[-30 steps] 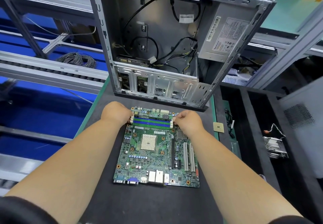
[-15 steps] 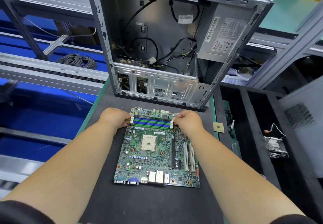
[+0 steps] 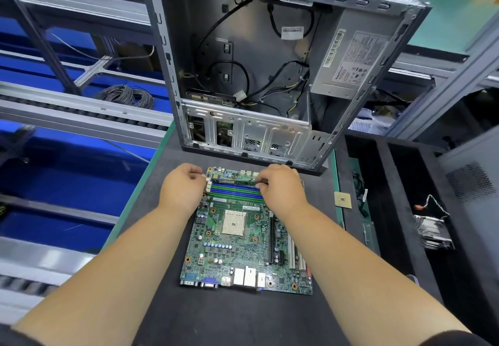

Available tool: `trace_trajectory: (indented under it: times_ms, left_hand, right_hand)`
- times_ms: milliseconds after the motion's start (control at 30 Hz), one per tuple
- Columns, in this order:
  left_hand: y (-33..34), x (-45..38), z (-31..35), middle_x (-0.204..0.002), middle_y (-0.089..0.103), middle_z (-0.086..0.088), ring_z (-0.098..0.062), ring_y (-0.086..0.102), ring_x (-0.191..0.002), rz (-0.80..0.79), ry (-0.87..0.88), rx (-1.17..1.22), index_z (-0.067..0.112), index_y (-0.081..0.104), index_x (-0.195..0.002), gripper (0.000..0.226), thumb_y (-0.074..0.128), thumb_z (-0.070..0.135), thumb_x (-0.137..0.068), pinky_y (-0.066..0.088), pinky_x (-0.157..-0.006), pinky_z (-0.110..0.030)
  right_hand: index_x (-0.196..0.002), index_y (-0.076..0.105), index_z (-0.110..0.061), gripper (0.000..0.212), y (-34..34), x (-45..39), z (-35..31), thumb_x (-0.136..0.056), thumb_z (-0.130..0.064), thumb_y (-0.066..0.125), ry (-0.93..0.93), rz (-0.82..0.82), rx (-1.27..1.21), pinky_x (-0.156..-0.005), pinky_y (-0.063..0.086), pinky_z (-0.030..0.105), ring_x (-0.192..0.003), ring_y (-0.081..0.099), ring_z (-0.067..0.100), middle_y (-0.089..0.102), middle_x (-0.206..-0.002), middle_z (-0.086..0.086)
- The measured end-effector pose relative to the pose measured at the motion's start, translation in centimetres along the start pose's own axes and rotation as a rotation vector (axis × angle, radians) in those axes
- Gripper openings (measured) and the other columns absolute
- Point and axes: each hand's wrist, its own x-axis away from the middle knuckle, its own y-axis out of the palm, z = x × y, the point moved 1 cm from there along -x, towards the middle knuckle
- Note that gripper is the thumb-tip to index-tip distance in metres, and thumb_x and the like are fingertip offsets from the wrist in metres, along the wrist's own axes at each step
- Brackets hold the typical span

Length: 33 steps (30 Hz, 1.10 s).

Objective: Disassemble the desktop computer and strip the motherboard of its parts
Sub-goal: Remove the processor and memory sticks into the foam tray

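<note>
Your left hand curls its fingers at the white latches on the slots' left end; your right hand pinches at their right end. The board lies flat on the dark mat. Uneven pulling could snap the thin plastic latches or flex the stiff green board.

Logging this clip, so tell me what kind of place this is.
Probably an electronics teardown or recycling line: a bare motherboard on a work mat, a gutted computer case behind it, and a roller conveyor alongside.
</note>
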Motion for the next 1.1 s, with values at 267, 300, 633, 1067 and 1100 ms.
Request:
trace_trajectory:
  times_ms: [267,300,633,1067,1100]
  left_hand:
    - [0.7,2.1,2.7,-0.093,0.065,0.011,-0.001,0.061,-0.085,-0.127,0.075,0.242,0.031,0.063,-0.103,0.016,0.062,0.04,-0.09,0.042,-0.066,-0.019]
    - [1.2,2.5,3.3,-0.094,0.068,0.01,-0.004,0.064,-0.089,-0.195,0.07,0.309,0.031,0.065,-0.102,0.016,0.064,0.041,-0.089,0.045,-0.072,-0.021]
    - [8.6,6.6,8.5,-0.084,0.072,-0.006,-0.012,0.07,-0.077,-0.535,0.039,0.408,0.009,0.066,-0.086,0.009,0.06,0.009,-0.093,0.053,-0.073,-0.025]
    - [15.9,9.4,11.9,-0.072,0.073,0.001,-0.006,0.066,-0.055,-0.584,-0.051,0.271,0.011,0.06,-0.087,0.014,0.051,0.011,-0.098,0.054,-0.064,-0.025]
    - [16.2,9.5,12.1,-0.07,0.073,0.002,-0.006,0.066,-0.055,-0.59,-0.06,0.263,0.012,0.059,-0.086,0.015,0.05,0.011,-0.098,0.054,-0.061,-0.023]
  right_hand:
    - [-0.08,0.069,-0.032,0.013,-2.0,2.0,1.0,-0.085,-0.021,0.073,0.194,0.057,-0.496,-0.066,0.045,0.022,-0.073,0.055,0.003,0.062,-0.085,-0.015]
    - [-0.082,0.07,-0.03,0.011,-2.2,2.5,1.4,-0.085,-0.02,0.074,0.237,0.04,-0.604,-0.066,0.05,0.025,-0.069,0.057,0.004,0.063,-0.082,-0.014]
    - [-0.078,0.072,-0.025,0.012,-5.1,6.5,7.5,-0.082,-0.015,0.078,0.249,-0.059,-0.795,-0.059,0.042,0.011,-0.058,0.053,-0.002,0.065,-0.069,-0.009]
    - [-0.13,0.059,-0.026,0.04,-5.8,7.0,18.8,-0.091,-0.022,0.061,0.288,-0.072,-0.03,-0.096,0.038,0.034,-0.118,0.044,0.027,0.05,-0.131,0.0]
    - [-0.133,0.056,-0.025,0.043,-5.7,6.9,19.1,-0.091,-0.024,0.062,0.265,-0.1,-0.023,-0.097,0.037,0.035,-0.118,0.042,0.027,0.048,-0.133,0.001]
